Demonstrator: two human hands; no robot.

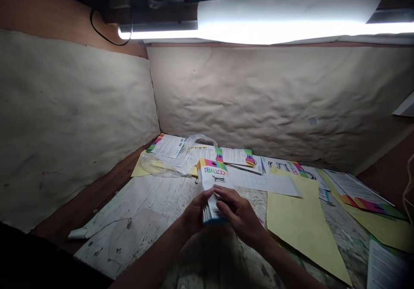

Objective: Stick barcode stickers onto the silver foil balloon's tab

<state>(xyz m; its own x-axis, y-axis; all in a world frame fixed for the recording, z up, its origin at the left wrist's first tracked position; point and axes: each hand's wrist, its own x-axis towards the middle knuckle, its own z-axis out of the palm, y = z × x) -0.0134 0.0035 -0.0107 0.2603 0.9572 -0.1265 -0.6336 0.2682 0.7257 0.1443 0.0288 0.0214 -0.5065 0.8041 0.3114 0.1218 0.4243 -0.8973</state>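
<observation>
A stack of white balloon packaging cards with rainbow-striped tops and the word "BALLOON" stands on edge, tilted, just above the worktop. My left hand grips its left side and hides part of the lower stack. My right hand closes on the front from the right, fingers pressed over the cards. A blue edge shows along the bottom of the stack. Both forearms reach in from the bottom of the picture.
The scuffed white worktop holds a yellow paper sheet, a crumpled clear plastic bag, and several printed balloon cards at the back. Beige paper-covered walls enclose it. A bright light tube runs overhead.
</observation>
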